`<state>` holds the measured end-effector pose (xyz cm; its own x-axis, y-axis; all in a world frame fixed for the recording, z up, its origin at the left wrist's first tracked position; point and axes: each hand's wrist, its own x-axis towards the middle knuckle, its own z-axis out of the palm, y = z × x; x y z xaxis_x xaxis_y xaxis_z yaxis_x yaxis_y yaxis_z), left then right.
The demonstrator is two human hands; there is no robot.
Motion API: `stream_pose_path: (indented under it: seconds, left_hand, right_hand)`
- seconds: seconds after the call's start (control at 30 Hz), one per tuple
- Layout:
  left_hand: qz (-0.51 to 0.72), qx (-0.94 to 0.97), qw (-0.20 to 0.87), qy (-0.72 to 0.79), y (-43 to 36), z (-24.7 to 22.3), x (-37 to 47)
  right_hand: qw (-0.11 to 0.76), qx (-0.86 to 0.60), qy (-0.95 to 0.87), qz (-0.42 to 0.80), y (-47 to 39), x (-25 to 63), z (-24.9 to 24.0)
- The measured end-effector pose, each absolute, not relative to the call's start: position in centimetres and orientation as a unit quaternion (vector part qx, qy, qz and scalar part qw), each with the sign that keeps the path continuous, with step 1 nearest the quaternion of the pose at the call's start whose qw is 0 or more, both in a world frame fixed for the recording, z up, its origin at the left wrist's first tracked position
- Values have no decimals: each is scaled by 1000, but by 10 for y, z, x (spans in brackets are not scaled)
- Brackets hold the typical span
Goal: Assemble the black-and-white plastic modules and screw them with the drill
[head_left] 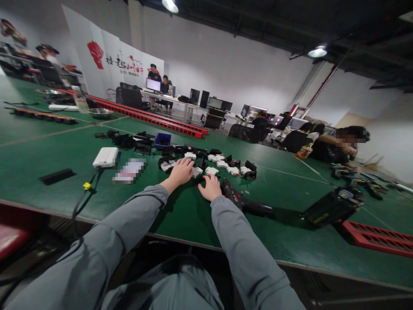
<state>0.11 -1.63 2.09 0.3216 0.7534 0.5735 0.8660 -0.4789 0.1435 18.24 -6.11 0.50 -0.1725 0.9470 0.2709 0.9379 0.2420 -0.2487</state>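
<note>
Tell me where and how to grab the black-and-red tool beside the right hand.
I'd take the black-and-red tool by its plain black end, wrapping across it from the right. That elongated end points right, away from the white pieces, while the other end sits close to the right hand.

The garment front (176, 286) is a muted grey-blue, softly creased, with a thin line running down its middle. Left of that front, a roomy left sleeve (106, 241) in matching plain cloth wrinkles into deep folds and reaches the wrist of a bare left hand (181, 170); right of it, an equally long, rumpled right sleeve (245, 249) meets a bare right hand (211, 188)
</note>
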Motion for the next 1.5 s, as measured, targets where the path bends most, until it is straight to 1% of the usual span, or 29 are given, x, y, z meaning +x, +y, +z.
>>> stream_pose_path:
  seconds: [0.17,0.43,0.57,0.63,0.73,0.87,0.93,1.03,1.17,1.27,1.4,1.47,1.5]
  left_hand:
    - [-339,-744,118,-564,3,17,0]
    - [-306,-760,104,-564,5,11,-6]
    - [-283,-759,115,-575,5,11,-7]
    - [-292,-755,121,-575,5,11,-6]
    - [-340,-738,134,-568,5,12,-4]
    - [-405,-729,158,-529,5,12,-1]
    - [-425,-731,145,-513,4,11,-2]
    - [-432,-722,76,-535,0,9,-8]
    - [-425,-670,-52,-606,-5,9,-24]
    - [-465,-602,-191,-620,-7,11,-32]
    - [-551,-479,-414,-543,-8,11,-26]
    - [-577,-442,-470,-501,-9,9,-20]
    - [-584,-434,-480,-490,-10,8,-17]
  right_hand:
    - [183,-615,-766,30,-60,183,3]
    - [179,-616,-765,51,-61,182,4]
    - [174,-619,-764,62,-62,182,6]
    - [175,-619,-763,60,-63,183,6]
    - [196,-604,-772,37,-62,182,7]
    - [267,-578,-770,-44,-58,169,7]
    - [273,-565,-775,-70,-55,160,6]
    - [252,-552,-792,-66,-52,151,4]
    - [239,-529,-813,-43,-54,156,3]
    - [226,-509,-830,-21,-56,165,3]
    - [237,-510,-827,-11,-54,168,2]
    - [241,-521,-819,-14,-51,165,2]
    - [236,-526,-817,-14,-51,163,2]
